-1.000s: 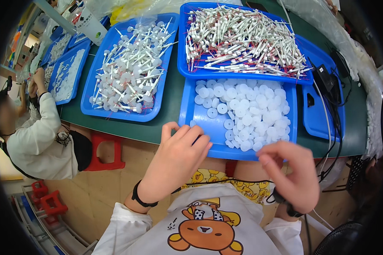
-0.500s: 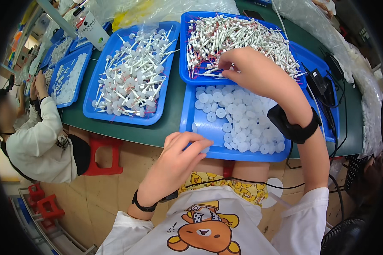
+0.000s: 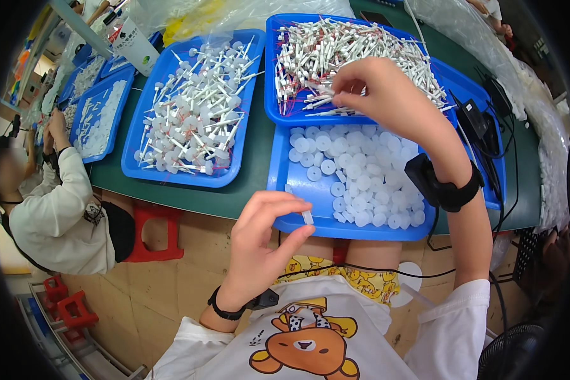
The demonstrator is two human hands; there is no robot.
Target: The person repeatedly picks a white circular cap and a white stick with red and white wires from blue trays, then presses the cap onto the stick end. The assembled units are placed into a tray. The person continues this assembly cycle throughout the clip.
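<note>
Between thumb and fingers, my left hand (image 3: 263,237) pinches a translucent white disc (image 3: 307,217), seen edge-on over the near rim of a blue tray (image 3: 367,231). Many similar round discs (image 3: 361,171) lie in that tray, some with a centre hole showing. My right hand (image 3: 383,95) is over the farther blue tray (image 3: 270,95), which is heaped with thin white sticks (image 3: 354,47) bearing red wires. Its thumb and index finger close on a white stick, blurred at the fingertips.
At left, another blue tray (image 3: 130,155) holds sticks fitted with discs (image 3: 196,120). Black adapters and cables (image 3: 472,123) lie in a blue tray at right. A white bottle (image 3: 133,44) stands behind. A person (image 3: 50,196) works at far left near a red stool (image 3: 155,231).
My left hand has lifted slightly off the tray's near edge, and the disc in it now shows clearly. My right hand has shifted slightly up, with a blurred white stick at its fingertips.
</note>
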